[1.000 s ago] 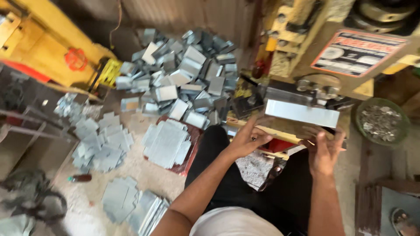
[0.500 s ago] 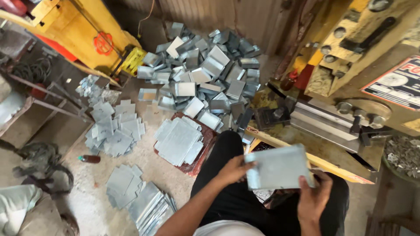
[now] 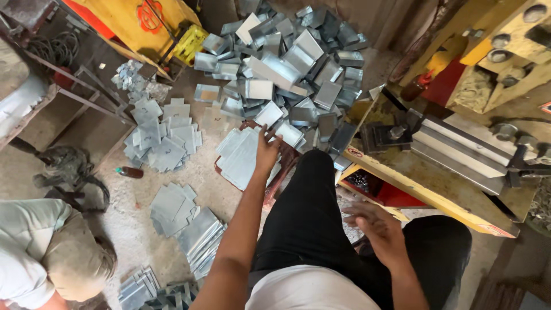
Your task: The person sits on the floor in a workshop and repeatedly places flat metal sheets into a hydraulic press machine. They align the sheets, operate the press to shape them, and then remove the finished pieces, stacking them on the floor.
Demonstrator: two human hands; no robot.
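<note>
Down on the floor, the left hand [image 3: 267, 150] lies spread open on a stack of flat grey metal sheets [image 3: 241, 158], fingers touching its far edge. Just beyond sits a heap of bent metal boxes [image 3: 293, 63]. Over the black-trousered lap, the right hand [image 3: 376, 227] hovers open, holding nothing.

The left hand [image 3: 265, 154] covers part of the stack of flat metal sheets [image 3: 244, 158], so whether its fingers grip a sheet cannot be told. The right hand [image 3: 376, 228] is motion-blurred, its fingers indistinct. A co-worker [image 3: 46, 252] is cut off by the left and bottom edges. The press machine [image 3: 459, 149] runs off the right edge.
</note>
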